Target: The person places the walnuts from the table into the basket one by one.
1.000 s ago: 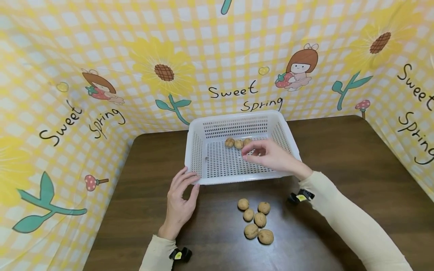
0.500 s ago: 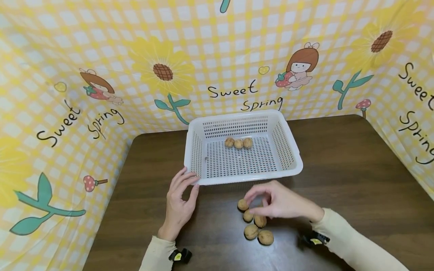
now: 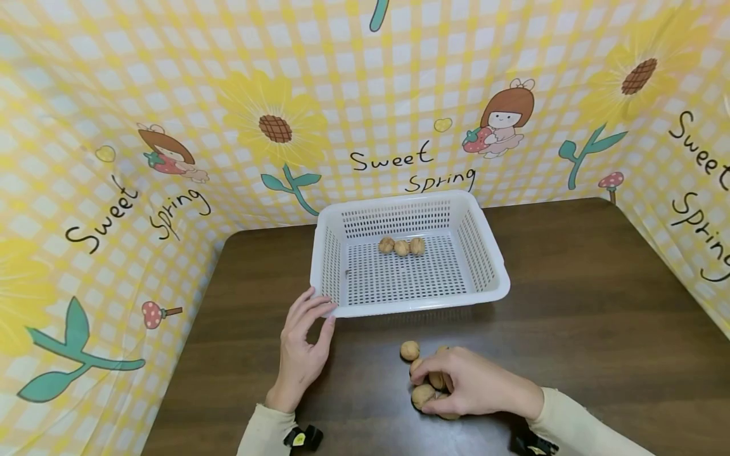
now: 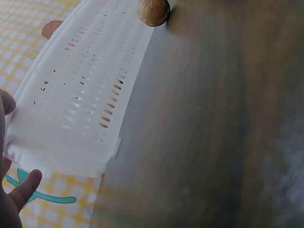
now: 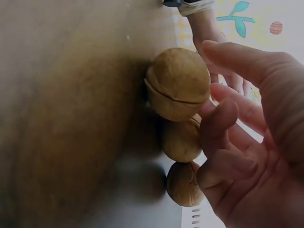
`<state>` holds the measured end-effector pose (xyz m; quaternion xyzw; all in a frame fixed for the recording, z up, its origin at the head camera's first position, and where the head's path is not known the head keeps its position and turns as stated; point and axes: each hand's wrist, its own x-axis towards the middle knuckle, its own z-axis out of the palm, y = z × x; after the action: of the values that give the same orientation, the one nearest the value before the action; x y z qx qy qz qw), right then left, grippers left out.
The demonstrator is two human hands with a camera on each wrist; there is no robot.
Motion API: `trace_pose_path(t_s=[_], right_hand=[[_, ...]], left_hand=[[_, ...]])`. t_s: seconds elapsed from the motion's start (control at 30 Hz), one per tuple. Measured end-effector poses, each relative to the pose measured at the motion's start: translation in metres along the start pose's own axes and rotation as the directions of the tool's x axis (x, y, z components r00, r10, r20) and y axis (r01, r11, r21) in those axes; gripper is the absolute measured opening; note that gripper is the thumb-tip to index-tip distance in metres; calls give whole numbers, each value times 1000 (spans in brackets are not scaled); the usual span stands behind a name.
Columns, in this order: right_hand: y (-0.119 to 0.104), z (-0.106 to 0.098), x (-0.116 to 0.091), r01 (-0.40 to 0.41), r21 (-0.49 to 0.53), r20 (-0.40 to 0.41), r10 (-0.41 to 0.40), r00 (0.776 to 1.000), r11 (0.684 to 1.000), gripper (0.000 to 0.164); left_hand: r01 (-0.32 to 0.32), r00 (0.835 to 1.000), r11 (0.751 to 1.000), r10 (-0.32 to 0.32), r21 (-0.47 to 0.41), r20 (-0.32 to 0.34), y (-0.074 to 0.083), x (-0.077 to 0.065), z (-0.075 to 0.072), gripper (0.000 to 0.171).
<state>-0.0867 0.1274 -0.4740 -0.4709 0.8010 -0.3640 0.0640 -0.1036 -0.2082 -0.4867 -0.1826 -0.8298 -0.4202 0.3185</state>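
My left hand (image 3: 302, 358) rests its fingers at the near left corner of a white plastic basket (image 3: 422, 305), with the thumb beside the outer wall. Three walnuts (image 3: 402, 247) lie in a row on the basket floor. In front of the basket, my right hand (image 3: 485, 383) is low over a cluster of several walnuts on the table, partly hiding some of them. Its thumb and index finger are spread around a near walnut (image 3: 423, 397). In the right wrist view the fingertips are right at this walnut (image 5: 178, 83), and the thumb stands slightly off it.
The brown wooden table (image 3: 599, 316) carries everything. A yellow checked cloth (image 3: 365, 82) with flowers and lettering stands behind the table and along both sides. One walnut (image 3: 409, 350) sits at the far left of the cluster, between it and the basket.
My right hand has come out of the basket, back to the table walnuts, then farther toward the near ones. Three walnuts are now fully visible in the basket. The left hand stays put.
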Motion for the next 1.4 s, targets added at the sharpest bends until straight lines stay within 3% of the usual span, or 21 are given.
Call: trace_pose_path(t_s=[0.27, 0.7, 1.07, 1.4], right_hand=[[-6, 0, -3, -100, -131, 66, 110, 992, 986, 32], [-5, 2, -1, -109, -155, 54, 118, 992, 982, 28], [-1, 1, 0, -57, -107, 29, 61, 998, 993, 24], [-3, -8, 3, 42, 57, -12, -42, 999, 997, 27]], left_hand=[[-6, 1000, 1000, 6, 1, -4, -2, -1, 0, 25], [-2, 1000, 1000, 2, 2, 5, -1, 1, 0, 25], [-6, 1000, 1000, 6, 4, 3, -1, 0, 0, 25], [-3, 1000, 1000, 3, -2, 3, -1, 0, 0, 24]])
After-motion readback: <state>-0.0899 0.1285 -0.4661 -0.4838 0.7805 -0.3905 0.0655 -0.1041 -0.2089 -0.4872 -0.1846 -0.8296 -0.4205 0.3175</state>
